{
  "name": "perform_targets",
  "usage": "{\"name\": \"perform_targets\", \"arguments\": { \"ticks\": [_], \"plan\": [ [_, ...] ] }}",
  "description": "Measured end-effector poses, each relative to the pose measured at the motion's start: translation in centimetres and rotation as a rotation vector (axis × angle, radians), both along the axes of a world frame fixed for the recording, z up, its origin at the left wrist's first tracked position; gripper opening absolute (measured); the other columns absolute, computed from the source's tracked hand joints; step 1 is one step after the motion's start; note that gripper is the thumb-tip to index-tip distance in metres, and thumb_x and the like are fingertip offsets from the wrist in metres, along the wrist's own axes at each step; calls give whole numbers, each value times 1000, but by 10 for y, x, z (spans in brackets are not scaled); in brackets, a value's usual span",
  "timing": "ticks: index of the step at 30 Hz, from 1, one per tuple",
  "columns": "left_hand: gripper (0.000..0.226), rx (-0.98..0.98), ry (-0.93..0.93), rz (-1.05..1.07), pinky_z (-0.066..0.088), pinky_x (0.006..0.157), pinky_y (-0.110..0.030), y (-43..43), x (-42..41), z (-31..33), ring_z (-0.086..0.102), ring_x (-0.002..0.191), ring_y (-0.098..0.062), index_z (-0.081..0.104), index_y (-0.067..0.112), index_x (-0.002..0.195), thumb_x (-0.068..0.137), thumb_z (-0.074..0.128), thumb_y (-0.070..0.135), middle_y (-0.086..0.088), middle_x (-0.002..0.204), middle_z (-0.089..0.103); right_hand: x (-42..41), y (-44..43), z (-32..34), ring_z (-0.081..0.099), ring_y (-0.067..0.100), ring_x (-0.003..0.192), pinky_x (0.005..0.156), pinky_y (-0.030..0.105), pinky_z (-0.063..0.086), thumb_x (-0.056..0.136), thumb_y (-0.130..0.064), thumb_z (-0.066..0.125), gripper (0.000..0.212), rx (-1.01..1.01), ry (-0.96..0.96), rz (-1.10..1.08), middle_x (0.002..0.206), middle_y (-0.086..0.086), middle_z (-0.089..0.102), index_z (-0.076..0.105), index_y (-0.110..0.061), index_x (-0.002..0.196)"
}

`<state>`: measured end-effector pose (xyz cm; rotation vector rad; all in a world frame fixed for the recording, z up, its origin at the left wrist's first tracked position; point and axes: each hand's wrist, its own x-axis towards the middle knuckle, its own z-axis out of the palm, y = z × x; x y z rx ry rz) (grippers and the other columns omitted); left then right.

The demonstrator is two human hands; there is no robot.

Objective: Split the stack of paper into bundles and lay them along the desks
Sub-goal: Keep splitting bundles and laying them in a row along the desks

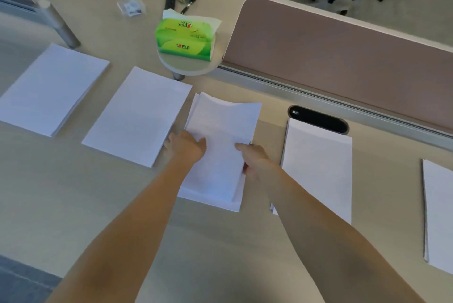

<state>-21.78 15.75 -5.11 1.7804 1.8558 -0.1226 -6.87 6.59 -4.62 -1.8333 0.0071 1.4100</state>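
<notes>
Over desk [73, 192], both hands [187, 147] gripping bundle [220, 145]

White paper bundles [137, 116]; green (yellow-streaked) tissue pack [185, 39]

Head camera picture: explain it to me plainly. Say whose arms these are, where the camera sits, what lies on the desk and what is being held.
There is no machine here. A person wears a wide-angle camera on the head, looking forward and down, so the two bare arms are the wearer's own.

Both hands grip the middle bundle of white paper: the left hand at its left edge, the right hand at its right edge. Its far end curls upward above more sheets lying under it.

Four other bundles lie flat in a row along the desk: two to the left and two to the right, the last cut off by the frame.

Farther back stand a green tissue pack on a small round stand, a pen and small blurred items. A padded divider runs along the desk.
</notes>
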Motion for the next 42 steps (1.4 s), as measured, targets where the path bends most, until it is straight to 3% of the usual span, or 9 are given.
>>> {"name": "perform_targets", "arguments": {
  "ticks": [3,7,10,15,19,24,32,38,42],
  "plan": [
    [72,-10,38,-34,43,101,-48,-4,2,5,46,125,-40,47,5,134,87,48,59,-20,135,47,-5,1,0,68,25,81,69,34,58,89,-6,58,17,36,-13,-19,94,6,70,63,-14,102],
    [86,-50,33,-1,38,105,-49,-7,-9,11,43,129,-40,38,10,141,80,45,71,-18,139,47,-1,-2,10,67,27,85,84,42,57,86,6,52,33,152,-115,28,98,6,72,67,-14,109],
    [92,-36,-200,156,44,99,-45,-6,-21,23,52,122,-36,38,16,140,71,56,73,-12,129,55,11,-13,25,71,24,82,81,40,58,86,8,55,38,285,-103,75,100,5,75,69,-15,114],
    [41,-147,-999,313,57,76,-31,-14,-16,58,72,90,-19,69,18,109,77,75,43,2,102,75,34,-54,65,71,17,83,75,31,57,92,5,55,31,477,-169,157,98,2,74,64,-6,120],
    [21,-161,-1152,185,56,88,-43,-55,34,78,72,95,-22,73,17,101,85,71,30,-3,101,75,57,-103,100,73,11,82,70,25,57,93,0,58,20,574,-232,30,91,-7,76,68,-10,108],
    [11,-391,-1346,138,56,76,-35,-138,119,108,73,84,-18,72,15,95,84,72,13,1,90,77,102,-187,137,69,6,68,62,22,54,91,-18,68,13,566,-531,-267,69,-12,74,72,-20,80],
    [14,-367,-1293,-54,56,62,-25,-303,217,126,72,68,-7,71,18,79,79,75,5,9,72,76,189,-365,148,69,-4,66,56,14,53,89,-7,67,9,671,-642,-412,68,-18,74,69,-13,83],
    [18,-232,-1155,49,52,54,-15,-432,263,84,69,64,-6,66,13,80,74,78,1,9,65,72,243,-489,84,72,4,73,67,29,58,84,-10,74,13,593,-644,-281,73,-11,76,73,-21,78],
    [38,-45,-1074,10,47,63,-2,-495,283,54,67,74,9,59,35,81,77,78,3,18,82,62,257,-540,34,73,11,94,80,38,59,85,-25,75,12,513,-633,-162,95,-5,77,75,-29,96]
  ]
}}
